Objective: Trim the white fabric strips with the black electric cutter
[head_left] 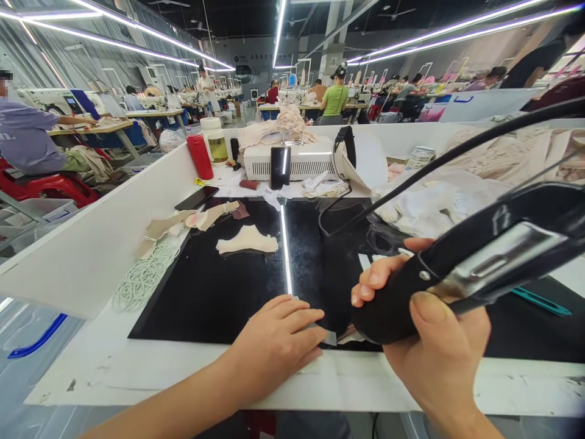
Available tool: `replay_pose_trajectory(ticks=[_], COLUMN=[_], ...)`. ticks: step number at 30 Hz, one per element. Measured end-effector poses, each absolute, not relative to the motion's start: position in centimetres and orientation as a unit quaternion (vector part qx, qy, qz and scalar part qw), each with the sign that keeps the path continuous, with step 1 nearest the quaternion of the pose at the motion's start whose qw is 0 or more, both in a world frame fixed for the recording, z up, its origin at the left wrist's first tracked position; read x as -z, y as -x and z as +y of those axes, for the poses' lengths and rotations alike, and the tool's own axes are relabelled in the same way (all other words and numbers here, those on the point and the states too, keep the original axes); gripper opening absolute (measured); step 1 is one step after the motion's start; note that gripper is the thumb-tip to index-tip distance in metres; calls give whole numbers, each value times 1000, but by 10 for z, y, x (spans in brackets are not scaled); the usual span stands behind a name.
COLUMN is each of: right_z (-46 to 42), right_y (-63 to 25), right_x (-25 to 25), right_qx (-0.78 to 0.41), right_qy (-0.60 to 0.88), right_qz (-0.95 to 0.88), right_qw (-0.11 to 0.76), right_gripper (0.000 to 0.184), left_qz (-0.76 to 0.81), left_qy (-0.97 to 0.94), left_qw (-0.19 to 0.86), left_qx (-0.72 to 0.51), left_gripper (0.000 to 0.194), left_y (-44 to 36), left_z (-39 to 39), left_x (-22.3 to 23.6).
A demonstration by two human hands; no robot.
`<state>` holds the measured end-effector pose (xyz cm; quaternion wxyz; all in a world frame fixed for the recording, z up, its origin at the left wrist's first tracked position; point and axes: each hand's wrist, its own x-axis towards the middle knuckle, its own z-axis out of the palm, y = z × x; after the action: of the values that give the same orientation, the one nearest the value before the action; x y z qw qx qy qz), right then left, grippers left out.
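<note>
My right hand [429,329] is wrapped around the black handle of a corded hand tool [484,256] with a metal underside, held just above the near edge of the black work mat [219,286]. My left hand [278,341] lies flat, fingers stretched out, pressing on a small piece of pale fabric [331,335] at the mat's front edge, right beside the tool's rounded end. A cream fabric piece [247,241] lies farther back on the mat. The tool's black cord [439,164] arcs up to the right.
White partition walls [91,238] enclose the bench. At the back stand a red bottle [200,156], a jar [214,140], a white box machine [297,160] and a phone [280,166]. White elastic loops [144,277] lie left; fabric heaps [457,189] right. Other workers sit at distant tables.
</note>
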<state>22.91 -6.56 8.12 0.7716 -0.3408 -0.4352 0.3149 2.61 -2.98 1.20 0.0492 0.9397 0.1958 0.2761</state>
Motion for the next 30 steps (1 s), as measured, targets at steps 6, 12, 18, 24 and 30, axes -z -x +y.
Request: replay_pose_trajectory(ticks=[6,12,18,24,30], right_z=[-65,-57,-43,-35,-33], right_y=[-227,-201,-170,-161,-157], right_x=[-83,-87,-84,-80,-77], right_qx=[-309,-340,-389,-385,-367], right_qy=[370,350,327,321,327], right_qz=[-496,-504,-451,-462,-467], right_qw=[722,712,734,732,735], right_gripper=[40,40,48,45,47], left_qz=[278,392,415,404,397], left_qy=[-926,-884,-860,-859,-853], left_qw=[57,91,138,148,152], left_qx=[-250,-238,-264,-278,-304], left_gripper=[24,28,28,16,7], left_y=[22,60,55,46,47], left_z=[-35,-45,-46,-42,-46], left_x=[-28,-23,-16,-17,-18])
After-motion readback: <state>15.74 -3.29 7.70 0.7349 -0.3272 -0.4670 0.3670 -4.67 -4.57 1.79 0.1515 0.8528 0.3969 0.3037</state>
